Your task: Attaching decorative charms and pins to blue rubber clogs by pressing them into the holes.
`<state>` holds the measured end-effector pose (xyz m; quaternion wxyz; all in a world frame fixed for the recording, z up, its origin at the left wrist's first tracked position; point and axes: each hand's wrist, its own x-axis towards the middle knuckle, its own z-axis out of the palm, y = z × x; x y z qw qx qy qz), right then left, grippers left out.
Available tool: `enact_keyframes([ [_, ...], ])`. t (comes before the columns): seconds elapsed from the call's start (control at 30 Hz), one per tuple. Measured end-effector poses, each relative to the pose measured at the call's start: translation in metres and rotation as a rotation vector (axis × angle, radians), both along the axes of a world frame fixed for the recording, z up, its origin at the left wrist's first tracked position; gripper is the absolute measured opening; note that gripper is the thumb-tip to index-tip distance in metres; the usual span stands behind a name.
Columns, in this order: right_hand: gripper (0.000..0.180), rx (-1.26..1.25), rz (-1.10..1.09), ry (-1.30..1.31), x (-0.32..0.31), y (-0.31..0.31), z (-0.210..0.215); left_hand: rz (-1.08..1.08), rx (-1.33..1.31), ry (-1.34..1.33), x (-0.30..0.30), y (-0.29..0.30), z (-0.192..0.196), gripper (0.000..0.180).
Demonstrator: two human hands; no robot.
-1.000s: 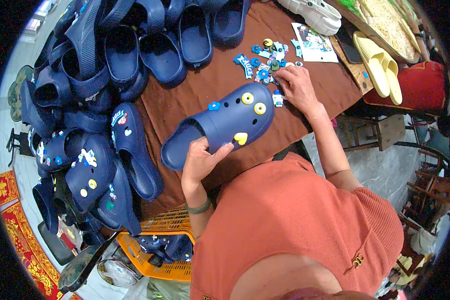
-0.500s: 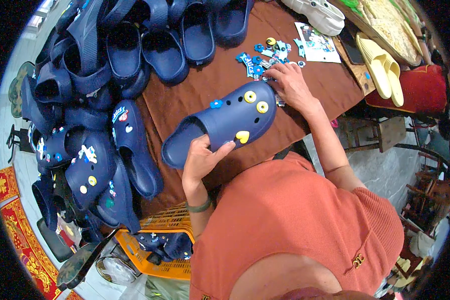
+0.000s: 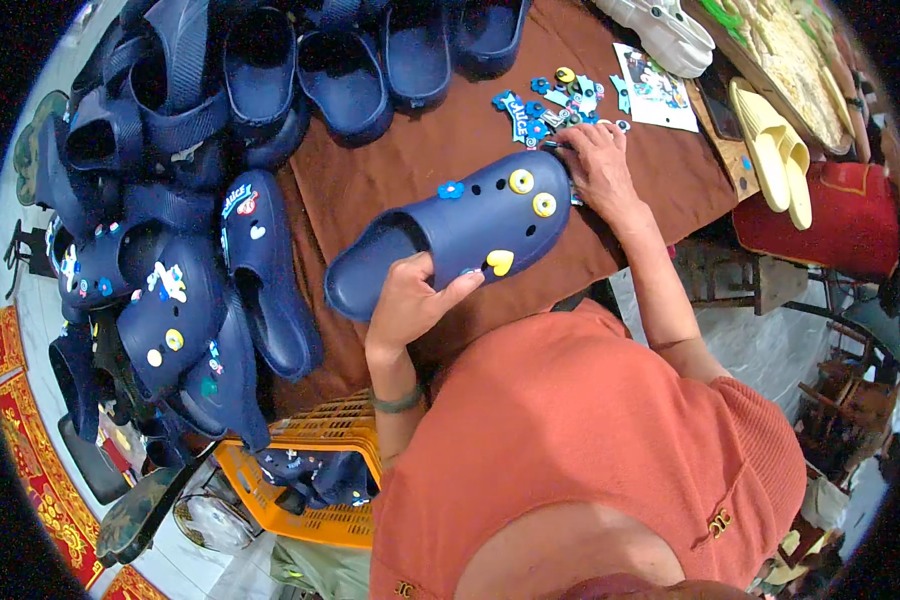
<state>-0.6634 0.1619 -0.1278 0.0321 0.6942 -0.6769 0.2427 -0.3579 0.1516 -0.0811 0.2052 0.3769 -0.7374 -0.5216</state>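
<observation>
Two hands at one navy clog (image 3: 470, 225) on brown cloth (image 3: 410, 170). Left hand (image 3: 410, 300) clasping clog's side. Right hand (image 3: 595, 165) among charms (image 3: 545, 100), grip unclear.

Right hand's (image 3: 598, 170) fingertips hidden behind clog's (image 3: 457, 230) toe, small charms (image 3: 550, 100) at top centre too tiny to tell, white shoe (image 3: 660, 25) cut by top edge

Navy clog (image 3: 470, 225), yellow charms (image 3: 521, 181), brown cloth (image 3: 450, 125).
</observation>
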Motion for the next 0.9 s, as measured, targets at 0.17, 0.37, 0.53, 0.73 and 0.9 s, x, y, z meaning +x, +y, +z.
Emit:
enact_keyframes([
  [0.17,0.015,-0.021,0.013,-0.049,0.002,-0.002,0.004,0.017,0.01,0.025,0.001,-0.001,0.002,0.033],
  [0.37,0.013,-0.027,0.021,-0.103,0.004,-0.009,0.004,-0.002,0.089,0.04,0.003,-0.002,-0.003,0.037],
  [0.53,0.013,-0.056,0.023,-0.089,0.002,-0.01,0.002,-0.032,0.149,0.021,0.002,-0.004,0.002,0.032],
  [0.73,0.012,-0.23,-0.043,-0.152,0.0,-0.011,0.007,-0.042,0.178,-0.047,0.004,-0.005,0.004,0.034],
  [0.9,0.016,-0.088,-0.106,-0.367,0.001,-0.005,0.009,-0.041,0.185,-0.065,0.002,-0.007,0.011,0.033],
])
